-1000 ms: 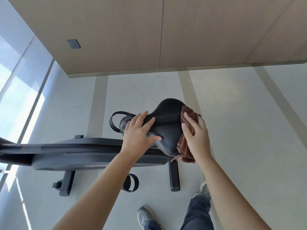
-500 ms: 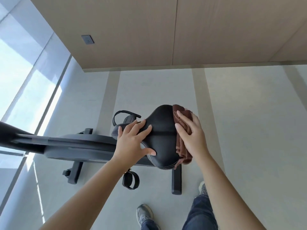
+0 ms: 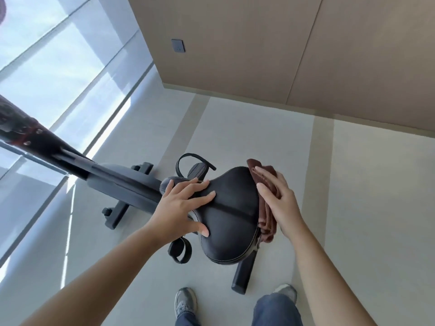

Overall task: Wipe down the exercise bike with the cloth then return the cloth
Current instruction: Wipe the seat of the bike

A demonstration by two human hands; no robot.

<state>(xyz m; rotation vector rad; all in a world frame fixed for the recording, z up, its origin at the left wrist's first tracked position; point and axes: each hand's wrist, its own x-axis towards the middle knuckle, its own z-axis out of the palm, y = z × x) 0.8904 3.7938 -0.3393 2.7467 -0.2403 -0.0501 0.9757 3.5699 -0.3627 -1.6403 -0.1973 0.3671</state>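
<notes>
A pale grey floor (image 3: 353, 208) fills most of the view looking down, with a beige panelled wall (image 3: 235, 43) at 12 o'clock and a bright window (image 3: 47, 67) at 10 o'clock. Compared with half a second ago the view has been swung round, so more of the window is shown and the wall socket (image 3: 178, 45) now sits nearer the top centre. A dark exercise bike (image 3: 122, 182) is seen from above, its mast running off toward 9 o'clock at a steeper slant than before. Its black saddle (image 3: 231, 208) is placed just right of centre, as before. The left hand (image 3: 179, 205) is laid on the saddle's narrow nose at the 9 o'clock side, fingers straight and spread apart, thumb pressed on the near edge; this hold is unchanged. The right hand (image 3: 280, 201) is kept flat, fingers straight and together, pressing a brown cloth (image 3: 267, 225) against the saddle's 3 o'clock edge. The cloth is bunched between palm and saddle, with folds shown above the fingertips and below the wrist, much as earlier. A strapped pedal (image 3: 181, 250) is seen at the saddle's 7 o'clock. The person's grey shoes (image 3: 184, 302) and blue jeans are seen at 6 o'clock.
</notes>
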